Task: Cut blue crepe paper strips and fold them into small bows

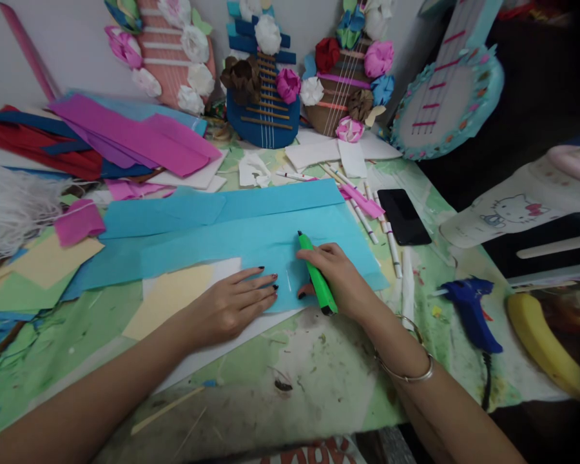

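Observation:
My left hand (232,303) lies flat, fingers stretched out, on the near edge of a light blue sheet of tissue paper (232,238) and the white card (227,267) under it. My right hand (341,277) is closed round a green utility knife (316,277), its tip pointing away from me and resting on the blue sheet. A bangle sits on my right wrist.
Pink, red and blue paper (125,138) is piled at the back left, white fringe (9,206) at the far left. Decorated cardboard guitars (265,77) lean against the wall. A black phone (403,216), a blue glue gun (471,309), glue sticks and a banana (544,345) lie to the right.

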Tool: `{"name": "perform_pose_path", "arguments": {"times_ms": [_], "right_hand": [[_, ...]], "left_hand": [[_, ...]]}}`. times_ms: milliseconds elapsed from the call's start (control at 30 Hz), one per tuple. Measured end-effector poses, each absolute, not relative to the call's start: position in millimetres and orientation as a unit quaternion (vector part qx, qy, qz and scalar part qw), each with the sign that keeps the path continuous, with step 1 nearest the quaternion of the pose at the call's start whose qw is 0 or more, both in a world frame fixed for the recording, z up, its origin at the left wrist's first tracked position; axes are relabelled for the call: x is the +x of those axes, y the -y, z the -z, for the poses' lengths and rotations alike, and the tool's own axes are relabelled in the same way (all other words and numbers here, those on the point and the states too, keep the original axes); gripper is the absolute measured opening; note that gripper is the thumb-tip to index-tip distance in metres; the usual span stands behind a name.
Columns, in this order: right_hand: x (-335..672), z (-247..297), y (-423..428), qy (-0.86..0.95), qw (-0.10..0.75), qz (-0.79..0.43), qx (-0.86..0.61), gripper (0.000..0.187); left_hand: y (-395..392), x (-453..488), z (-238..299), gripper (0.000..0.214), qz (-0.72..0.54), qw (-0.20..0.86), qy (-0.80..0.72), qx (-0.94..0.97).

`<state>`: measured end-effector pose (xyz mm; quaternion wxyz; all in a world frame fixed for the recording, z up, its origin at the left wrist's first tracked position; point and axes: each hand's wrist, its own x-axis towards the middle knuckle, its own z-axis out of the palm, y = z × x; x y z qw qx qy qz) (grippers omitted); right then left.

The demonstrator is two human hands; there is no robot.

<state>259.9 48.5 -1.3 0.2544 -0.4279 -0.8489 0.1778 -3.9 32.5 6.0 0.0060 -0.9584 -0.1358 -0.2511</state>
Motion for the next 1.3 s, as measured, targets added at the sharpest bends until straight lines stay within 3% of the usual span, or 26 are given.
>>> {"name": "perform_pose_path", "arguments": {"times_ms": [467,767,833,1000,1300], "right_hand": [[260.7,4.4,-50.2,0.849,0.260,-0.180,-0.423,0.056],[259.4,-2.6,-47.4,0.855,0.246,-0.175,-0.422,0.046],[258.8,-8.7,-44.1,0.840,0.276,-0.200,-0.423,0.043],[258.2,-32.6,-27.9,0.700,0.440,-0.313,-0.468,0.035],[250.2,-36.8,-20.9,0.585,0.447,-0.451,-0.505,0.020]], "left_hand": [[-33.9,-6.1,-3.0,0.029,0.261,-0.041,0.146,-0.953],[-35.1,-7.6,0.5,0.026,0.258,-0.027,0.160,-0.952],[-35.3,-7.0,-0.4,0.024,0.262,-0.016,0.154,-0.953],[-33.8,-5.6,-4.2,0.021,0.261,-0.009,0.139,-0.955],[-33.3,-8.4,-1.8,0.024,0.267,-0.015,0.141,-0.953]]}}
